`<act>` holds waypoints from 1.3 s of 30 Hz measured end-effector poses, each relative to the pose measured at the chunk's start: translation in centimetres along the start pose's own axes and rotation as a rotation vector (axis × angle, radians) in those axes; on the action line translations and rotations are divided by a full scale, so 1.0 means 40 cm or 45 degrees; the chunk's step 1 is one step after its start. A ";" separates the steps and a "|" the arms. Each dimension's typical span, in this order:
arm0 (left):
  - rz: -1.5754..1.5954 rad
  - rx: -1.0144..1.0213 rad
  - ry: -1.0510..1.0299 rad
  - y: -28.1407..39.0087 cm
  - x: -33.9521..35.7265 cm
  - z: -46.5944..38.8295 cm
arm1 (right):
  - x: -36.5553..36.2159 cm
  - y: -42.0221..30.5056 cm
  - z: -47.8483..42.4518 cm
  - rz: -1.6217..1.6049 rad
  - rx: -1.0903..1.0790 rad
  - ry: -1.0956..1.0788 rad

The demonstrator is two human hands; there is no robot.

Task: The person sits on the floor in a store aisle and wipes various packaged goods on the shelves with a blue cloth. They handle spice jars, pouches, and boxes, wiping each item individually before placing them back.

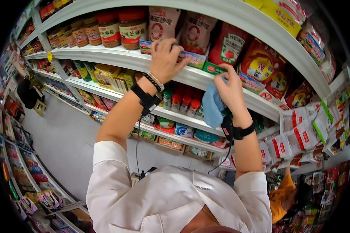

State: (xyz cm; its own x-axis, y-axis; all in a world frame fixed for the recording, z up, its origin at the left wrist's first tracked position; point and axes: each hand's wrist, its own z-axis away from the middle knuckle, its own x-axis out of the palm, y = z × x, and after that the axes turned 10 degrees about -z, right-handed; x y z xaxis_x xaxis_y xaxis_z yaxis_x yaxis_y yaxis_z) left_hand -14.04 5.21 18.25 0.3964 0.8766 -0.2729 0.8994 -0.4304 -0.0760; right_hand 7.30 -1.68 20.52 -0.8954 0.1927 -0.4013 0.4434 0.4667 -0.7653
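My left hand [166, 59] rests with spread, bent fingers at a printed shelf-edge box [194, 59] that fronts pink sauce pouches [194, 35]. A blue cloth [214, 105] hangs from my right hand [229, 87], pinched in its lower fingers. The thumb and index finger of that hand are at the front edge of a green display box [212, 68], just below a Heinz ketchup pouch [229, 45]. Jars with red lids [132, 29] stand on the same shelf, left of the pouches.
Lower shelves hold small red-capped spice jars [185, 102], yellow boxes [109, 77] and bagged goods. White-and-red packets [302, 138] hang at the right. A person in an orange top [281, 198] is at lower right; another in dark clothes [29, 92] is by a yellow stool [40, 107] at far left.
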 end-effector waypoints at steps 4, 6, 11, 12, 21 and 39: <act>0.055 -0.004 -0.049 0.001 -0.001 0.001 | -0.006 0.010 -0.003 -0.065 0.000 0.016; 0.045 -0.003 -0.071 0.008 0.002 0.006 | -0.009 0.012 0.005 -0.023 -0.095 0.046; -0.188 -0.132 -0.029 0.000 -0.001 0.018 | -0.001 -0.006 -0.001 -0.137 -0.020 -0.024; -0.166 -0.133 -0.026 0.007 -0.003 0.018 | -0.002 0.004 0.001 -0.144 -0.038 -0.032; -0.100 -0.103 0.084 0.009 0.004 0.020 | -0.010 0.003 0.013 -0.162 -0.042 -0.048; -0.173 -0.062 0.097 0.003 0.010 0.035 | -0.152 -0.081 0.162 -0.504 -0.277 -0.223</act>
State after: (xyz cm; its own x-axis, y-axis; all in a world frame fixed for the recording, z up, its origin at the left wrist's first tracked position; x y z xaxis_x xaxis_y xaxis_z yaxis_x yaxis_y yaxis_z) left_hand -14.03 5.22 16.78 0.2817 0.9406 -0.1897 0.9528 -0.2975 -0.0605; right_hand 11.56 -9.97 22.17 -0.9653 -0.1754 -0.1934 0.0345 0.6484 -0.7605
